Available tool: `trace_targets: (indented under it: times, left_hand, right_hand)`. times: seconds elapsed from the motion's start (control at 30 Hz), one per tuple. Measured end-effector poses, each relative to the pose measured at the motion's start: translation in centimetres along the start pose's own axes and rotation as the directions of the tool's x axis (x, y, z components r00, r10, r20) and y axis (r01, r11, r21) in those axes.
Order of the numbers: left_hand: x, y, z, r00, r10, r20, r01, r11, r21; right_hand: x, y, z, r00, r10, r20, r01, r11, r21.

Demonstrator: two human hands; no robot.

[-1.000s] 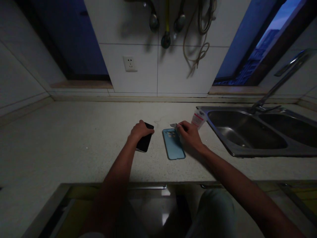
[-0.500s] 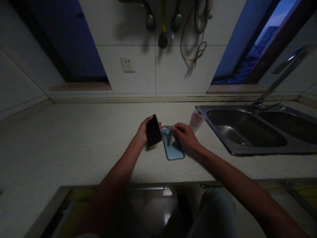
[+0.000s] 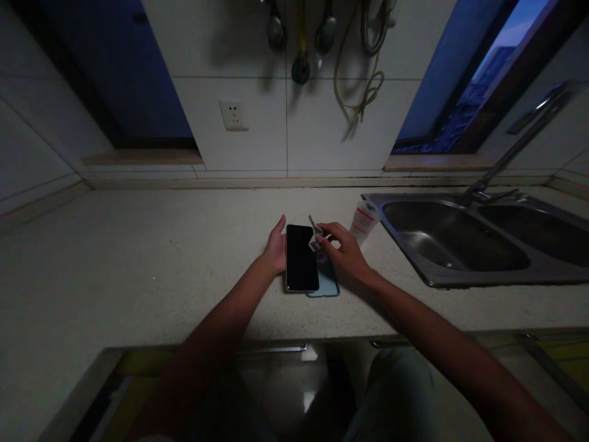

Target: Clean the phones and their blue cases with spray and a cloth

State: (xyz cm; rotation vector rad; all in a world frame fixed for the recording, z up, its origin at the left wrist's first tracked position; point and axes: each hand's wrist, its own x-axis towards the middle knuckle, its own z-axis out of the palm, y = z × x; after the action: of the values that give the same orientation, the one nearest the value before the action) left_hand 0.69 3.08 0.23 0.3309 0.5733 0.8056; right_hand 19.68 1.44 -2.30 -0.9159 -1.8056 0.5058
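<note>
The black-screened rectangular smartphone (image 3: 301, 259), lying left of the light blue rectangular phone case (image 3: 327, 287) a second ago, then tilted beside it, now appears straight in front of the case's left part, hiding much of it. The bare left hand (image 3: 277, 248) has turned from gripping from above to supporting the phone's side, thumb raised. The small pale crumpled sheet (image 3: 315, 241) in the bare right hand (image 3: 341, 247) now meets the phone's upper right edge in view, over the case's far end.

On the pale countertop (image 3: 207, 245), a light-blue phone case (image 3: 329, 283) and a translucent, red-marked container (image 3: 363, 222).
</note>
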Motion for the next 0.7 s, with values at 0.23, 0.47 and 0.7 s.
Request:
trace_targets:
  times: [0.23, 0.47, 0.7]
  left_hand:
    - [-0.2, -1.6, 1.5, 0.998, -0.027, 0.06, 0.027, 1.0, 0.016]
    - [-0.5, -1.7, 2.3, 0.998, 0.023, -0.05, -0.026, 0.998, -0.06]
    - [-0.6, -0.4, 2.0, 0.971, 0.148, -0.187, -0.162, 0.985, -0.057]
  right_hand:
    - [-0.4, 0.0, 0.1, 0.949, -0.233, 0.214, 0.283, 0.927, -0.245]
    - [-0.4, -1.4, 0.0, 0.83, -0.398, 0.39, 0.508, 0.829, -0.235]
    - [-0.4, -3.4, -0.3, 0.67, -0.597, 0.442, 0.623, 0.776, 0.103]
